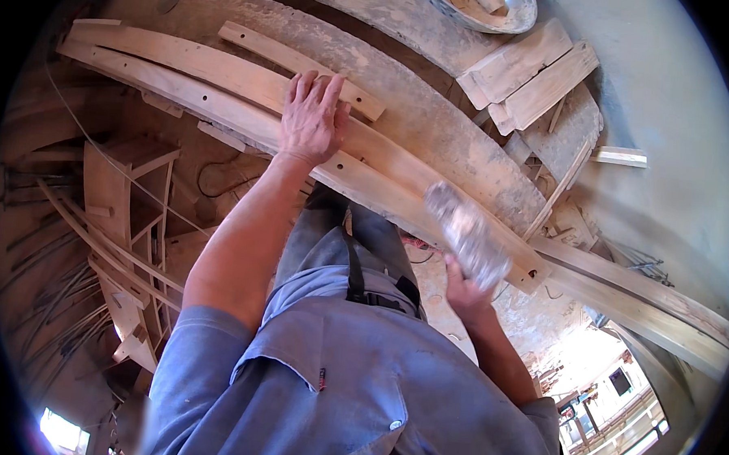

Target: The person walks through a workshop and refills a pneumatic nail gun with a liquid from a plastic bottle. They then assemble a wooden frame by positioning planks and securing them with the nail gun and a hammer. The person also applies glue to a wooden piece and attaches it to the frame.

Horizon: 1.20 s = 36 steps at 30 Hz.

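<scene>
A long pale wooden beam [383,179], drilled with several holes, runs from upper left to lower right in front of me. My left hand [311,119] grips it near the middle, fingers bent over its far side; their tips are hidden. Beyond that hand, a shorter drilled wood strip [298,62] lies next to the beam. My right hand [467,295] is closed round the lower end of a pale, shiny, block-shaped tool [468,234]. Motion smears the tool, so its exact kind is unclear. It appears over the beam's right part; whether it touches cannot be seen.
Behind the beam spreads a dusty worn worktop [433,141]. Short boards [530,72] are stacked at the far right below a round basin [488,9]. Two long rails [646,301] extend right. A wooden frame [126,193] and thin curved strips [111,245] stand at left.
</scene>
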Available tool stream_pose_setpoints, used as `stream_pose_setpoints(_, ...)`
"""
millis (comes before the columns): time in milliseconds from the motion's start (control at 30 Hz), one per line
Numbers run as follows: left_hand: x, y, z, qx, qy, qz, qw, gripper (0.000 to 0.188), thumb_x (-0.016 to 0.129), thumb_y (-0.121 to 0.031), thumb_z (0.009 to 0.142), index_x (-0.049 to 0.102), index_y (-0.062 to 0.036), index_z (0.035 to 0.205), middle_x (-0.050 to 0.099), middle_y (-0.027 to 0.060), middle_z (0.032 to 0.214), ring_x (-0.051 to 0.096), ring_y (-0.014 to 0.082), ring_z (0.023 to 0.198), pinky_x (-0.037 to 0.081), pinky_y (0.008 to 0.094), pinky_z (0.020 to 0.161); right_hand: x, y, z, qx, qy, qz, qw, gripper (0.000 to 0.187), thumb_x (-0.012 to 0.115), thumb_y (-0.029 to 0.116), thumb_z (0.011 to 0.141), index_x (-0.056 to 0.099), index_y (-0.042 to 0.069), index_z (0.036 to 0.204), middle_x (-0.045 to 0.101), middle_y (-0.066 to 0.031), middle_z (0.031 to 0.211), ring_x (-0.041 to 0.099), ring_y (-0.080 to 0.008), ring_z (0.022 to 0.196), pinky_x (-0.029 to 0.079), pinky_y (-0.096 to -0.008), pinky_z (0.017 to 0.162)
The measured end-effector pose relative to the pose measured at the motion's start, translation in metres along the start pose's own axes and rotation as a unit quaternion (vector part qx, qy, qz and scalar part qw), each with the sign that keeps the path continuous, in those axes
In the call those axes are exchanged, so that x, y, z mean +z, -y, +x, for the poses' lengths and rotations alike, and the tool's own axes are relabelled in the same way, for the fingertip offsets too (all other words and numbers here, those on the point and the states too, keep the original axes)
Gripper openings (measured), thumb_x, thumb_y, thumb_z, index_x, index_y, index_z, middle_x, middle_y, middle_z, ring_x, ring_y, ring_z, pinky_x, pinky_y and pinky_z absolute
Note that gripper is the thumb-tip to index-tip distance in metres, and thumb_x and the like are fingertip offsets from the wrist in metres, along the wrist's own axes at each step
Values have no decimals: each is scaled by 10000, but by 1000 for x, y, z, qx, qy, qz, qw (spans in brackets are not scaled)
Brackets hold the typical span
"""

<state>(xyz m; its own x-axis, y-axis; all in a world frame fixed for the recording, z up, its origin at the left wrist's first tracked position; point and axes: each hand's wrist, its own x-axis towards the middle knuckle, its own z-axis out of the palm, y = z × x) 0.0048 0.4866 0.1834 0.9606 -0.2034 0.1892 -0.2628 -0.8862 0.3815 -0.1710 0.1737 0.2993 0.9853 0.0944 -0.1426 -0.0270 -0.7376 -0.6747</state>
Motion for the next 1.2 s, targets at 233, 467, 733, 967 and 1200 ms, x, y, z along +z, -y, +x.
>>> stream_pose_setpoints(233,-2,-4,4,-33,8,25,999,489,601,-235,915,500,-8,1336,577,176,1288,439,391,1300,282,534,1143,15,-27,-8,35,173,-141,974,295,700,112,833,572,7,1076,673,-235,887,662,-448,802,521,-506,688)
stream_pose_setpoints(467,-5,-5,0,-42,7,17,999,517,614,-255,909,489,-20,1352,571,183,1288,436,391,1304,272,532,1152,-32,24,21,0,64,34,997,372,683,83,885,588,-62,1214,694,-226,976,673,-405,889,517,-467,781)
stream_pose_setpoints(733,-11,-7,8,-56,-36,-5,998,518,620,-249,903,486,-18,1347,575,183,1281,435,389,1304,266,530,1162,21,-44,9,39,193,-202,959,354,660,107,813,546,21,1138,641,-205,777,654,-441,741,511,-535,652)
stream_pose_setpoints(967,-6,-8,1,-63,-27,-6,998,515,625,-226,896,481,-25,1348,574,185,1277,434,390,1299,276,529,1159,-9,14,9,-14,1,26,1000,291,687,79,784,621,4,1058,654,-198,756,666,-431,688,519,-494,594)
stream_pose_setpoints(1200,3,-4,-4,-57,-39,17,997,565,621,-287,872,478,-37,1358,607,180,1233,441,367,1288,263,531,1170,31,-52,-1,80,181,-206,958,449,760,264,795,553,42,1126,657,-224,831,669,-451,789,515,-559,677)
